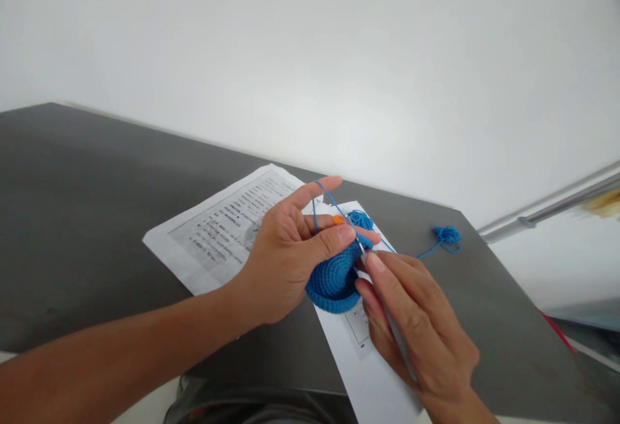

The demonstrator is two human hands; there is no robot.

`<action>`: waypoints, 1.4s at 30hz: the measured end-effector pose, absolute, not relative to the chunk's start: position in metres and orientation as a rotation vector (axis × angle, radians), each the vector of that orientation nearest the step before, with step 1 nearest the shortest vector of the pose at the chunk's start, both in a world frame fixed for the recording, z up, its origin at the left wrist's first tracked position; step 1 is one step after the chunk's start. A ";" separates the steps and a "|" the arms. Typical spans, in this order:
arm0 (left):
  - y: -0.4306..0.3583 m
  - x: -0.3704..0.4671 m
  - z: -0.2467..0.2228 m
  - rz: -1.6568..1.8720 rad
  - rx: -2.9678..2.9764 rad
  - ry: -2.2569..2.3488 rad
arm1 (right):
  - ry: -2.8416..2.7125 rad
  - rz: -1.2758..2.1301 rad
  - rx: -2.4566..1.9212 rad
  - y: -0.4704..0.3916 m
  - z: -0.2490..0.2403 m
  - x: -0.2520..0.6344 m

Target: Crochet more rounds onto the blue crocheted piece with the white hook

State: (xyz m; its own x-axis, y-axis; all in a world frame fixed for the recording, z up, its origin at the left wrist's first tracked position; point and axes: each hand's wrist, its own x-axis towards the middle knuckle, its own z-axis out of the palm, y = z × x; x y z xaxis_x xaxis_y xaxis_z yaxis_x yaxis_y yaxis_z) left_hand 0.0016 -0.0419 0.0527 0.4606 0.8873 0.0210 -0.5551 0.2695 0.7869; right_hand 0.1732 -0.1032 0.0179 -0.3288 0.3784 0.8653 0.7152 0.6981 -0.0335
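Observation:
A round, cupped piece of blue crochet [334, 279] hangs over the papers, pinched at its upper edge between the thumb and fingers of my left hand [295, 243]. The index finger of that hand is stretched out, with blue yarn [331, 199] looped over it. My right hand [416, 314] grips a crochet hook [398, 340] with a grey handle. The hook's metal tip meets the work's top edge beside my left thumb. A small orange piece [339, 219] shows behind the left fingers; its kind is partly hidden.
Printed sheets [194, 243] lie on the dark grey table [97, 230] below my hands. One blue yarn bundle [361, 219] sits behind the work, and another small yarn tangle [448, 237] lies to the right. A white wall [290, 56] rises behind the table; a metal rail [557, 208] is at right.

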 end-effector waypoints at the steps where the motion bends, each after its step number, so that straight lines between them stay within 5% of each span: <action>1: -0.040 0.000 0.053 0.994 0.810 0.452 | -1.961 -0.418 -0.813 -0.102 0.019 0.176; 42: -0.021 -0.010 0.044 0.860 0.895 0.393 | -2.094 -0.224 -0.874 -0.103 0.030 0.198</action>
